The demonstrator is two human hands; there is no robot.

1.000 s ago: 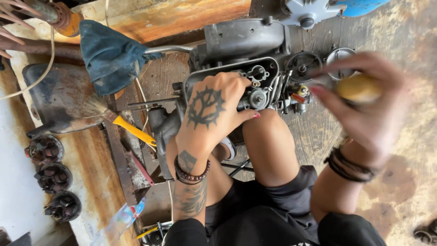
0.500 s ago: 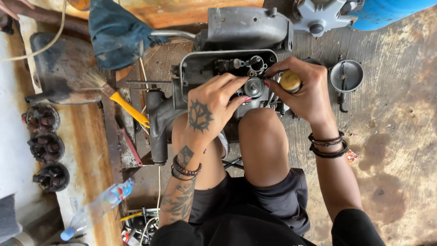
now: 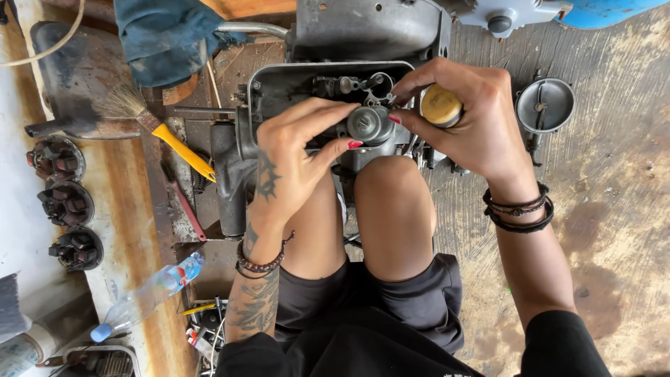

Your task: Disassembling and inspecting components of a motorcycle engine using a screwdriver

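Fingers of both hands meet on a small round metal cap that sits on the engine part wedged between my knees. I see my left hand pinching the cap's near edge between thumb and forefinger, closed on it. My right hand wraps a tool with a rounded yellow-brown handle, its grip clamped on that handle, while its thumb and forefinger reach over to touch the cap's far side. The tool's tip is hidden behind the fingers, so I cannot tell whether it is seated in a screw or just resting nearby.

I judge this as the fitting-or-freeing stage on that cap: one hand steadies, the other brings the driver in. A next move would call for keeping the cap square with the left fingers, lining the tool straight down its axis, and turning without letting the housing rock on my legs.

Around me: a yellow-handled brush lies on the floor to the left, a blue rag above it, three dark round parts in a row further left, a plastic bottle near my left elbow, and a round grey lid well apart on the right.
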